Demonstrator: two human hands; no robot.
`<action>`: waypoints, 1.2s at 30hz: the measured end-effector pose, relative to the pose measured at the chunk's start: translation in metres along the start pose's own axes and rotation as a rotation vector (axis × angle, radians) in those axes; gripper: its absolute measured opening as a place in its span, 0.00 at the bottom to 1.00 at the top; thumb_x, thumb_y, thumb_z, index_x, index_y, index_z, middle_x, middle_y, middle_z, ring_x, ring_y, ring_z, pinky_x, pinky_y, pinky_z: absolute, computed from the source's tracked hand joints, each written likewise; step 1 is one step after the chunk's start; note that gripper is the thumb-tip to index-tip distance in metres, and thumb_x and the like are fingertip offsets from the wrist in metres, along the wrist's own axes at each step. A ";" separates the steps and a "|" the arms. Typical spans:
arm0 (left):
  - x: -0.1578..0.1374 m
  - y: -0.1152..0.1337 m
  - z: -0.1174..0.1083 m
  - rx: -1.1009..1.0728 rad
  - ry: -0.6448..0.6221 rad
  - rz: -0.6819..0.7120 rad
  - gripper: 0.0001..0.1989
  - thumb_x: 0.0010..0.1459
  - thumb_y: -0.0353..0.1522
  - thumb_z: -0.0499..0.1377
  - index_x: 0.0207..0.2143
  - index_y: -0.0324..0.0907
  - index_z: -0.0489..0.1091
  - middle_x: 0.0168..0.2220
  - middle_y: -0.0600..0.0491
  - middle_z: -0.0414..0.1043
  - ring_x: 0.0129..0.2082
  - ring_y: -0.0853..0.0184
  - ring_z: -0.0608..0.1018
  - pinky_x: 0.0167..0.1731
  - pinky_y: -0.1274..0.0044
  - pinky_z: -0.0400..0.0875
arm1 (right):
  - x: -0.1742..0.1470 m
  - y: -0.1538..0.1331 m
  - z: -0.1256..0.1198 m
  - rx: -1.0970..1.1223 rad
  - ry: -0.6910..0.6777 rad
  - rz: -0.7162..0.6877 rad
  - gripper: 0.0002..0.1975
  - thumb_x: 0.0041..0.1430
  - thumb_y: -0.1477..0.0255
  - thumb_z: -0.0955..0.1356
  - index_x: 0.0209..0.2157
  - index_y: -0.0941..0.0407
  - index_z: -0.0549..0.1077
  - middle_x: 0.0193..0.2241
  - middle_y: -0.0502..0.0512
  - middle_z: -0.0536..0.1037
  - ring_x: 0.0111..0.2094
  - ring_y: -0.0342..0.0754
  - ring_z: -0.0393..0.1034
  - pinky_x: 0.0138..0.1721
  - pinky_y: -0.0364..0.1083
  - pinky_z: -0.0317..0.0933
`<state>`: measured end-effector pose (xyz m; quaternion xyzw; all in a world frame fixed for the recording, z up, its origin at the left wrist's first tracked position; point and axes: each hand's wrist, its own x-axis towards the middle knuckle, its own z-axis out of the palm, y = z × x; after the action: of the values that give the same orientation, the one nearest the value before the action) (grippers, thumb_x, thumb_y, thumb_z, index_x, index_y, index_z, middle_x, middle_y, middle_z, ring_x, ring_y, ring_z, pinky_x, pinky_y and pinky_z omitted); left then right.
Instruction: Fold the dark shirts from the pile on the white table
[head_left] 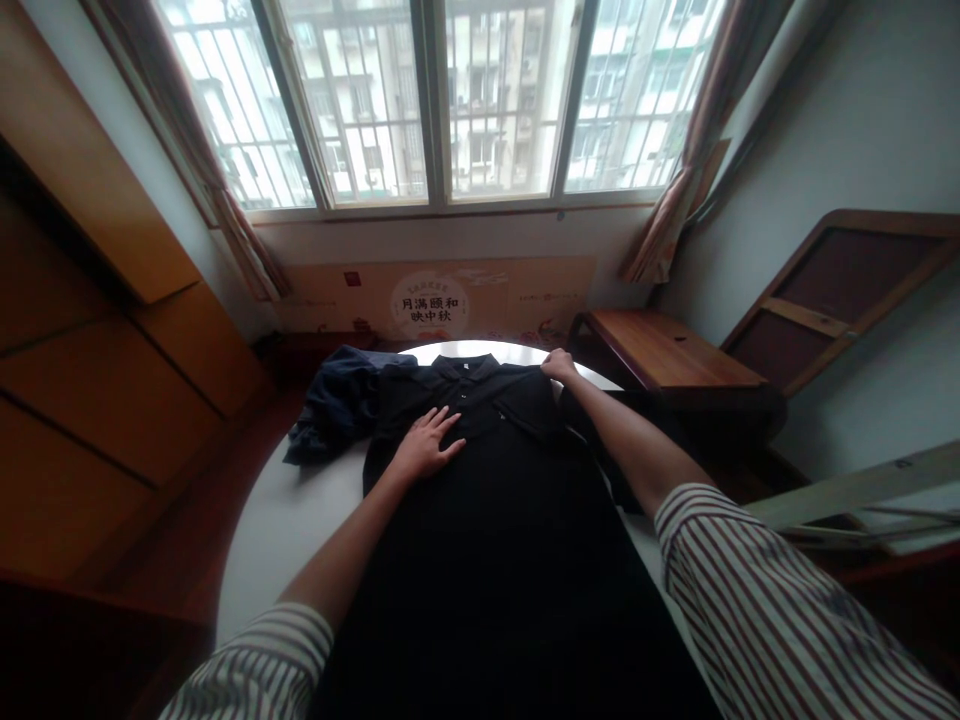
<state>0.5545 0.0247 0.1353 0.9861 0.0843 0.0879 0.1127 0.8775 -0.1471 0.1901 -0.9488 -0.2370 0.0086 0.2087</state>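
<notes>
A black polo shirt (495,530) lies spread front side up on a round white table (262,540), its collar at the far edge and its hem toward me. My left hand (429,445) rests flat on the chest, left of the button placket, with fingers spread. At the far right, my right hand (557,366) is closed, pinching the shirt near the right shoulder. A crumpled dark blue garment (341,400) sits beside the shirt's left shoulder. More dark cloth hangs right of the shirt, under my right forearm; I cannot tell what it is.
Behind the table stands a long printed box or panel (525,295) below a barred window (367,110). A wooden bench (675,345) and a leaning wooden frame (810,320) are at the right. Wooden cabinets (112,390) line the left side.
</notes>
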 end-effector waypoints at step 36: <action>-0.030 0.004 -0.027 -0.056 0.103 0.104 0.12 0.63 0.35 0.56 0.46 0.40 0.72 0.45 0.46 0.70 0.48 0.59 0.72 0.53 0.67 0.69 | -0.404 0.054 -0.048 0.024 -0.227 -0.817 0.08 0.66 0.69 0.64 0.40 0.53 0.75 0.38 0.59 0.77 0.38 0.51 0.73 0.39 0.52 0.70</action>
<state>0.5212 0.0205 0.1578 0.9798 0.0364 0.1466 0.1312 0.5483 -0.3925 0.1788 -0.7673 -0.6151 0.0321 0.1785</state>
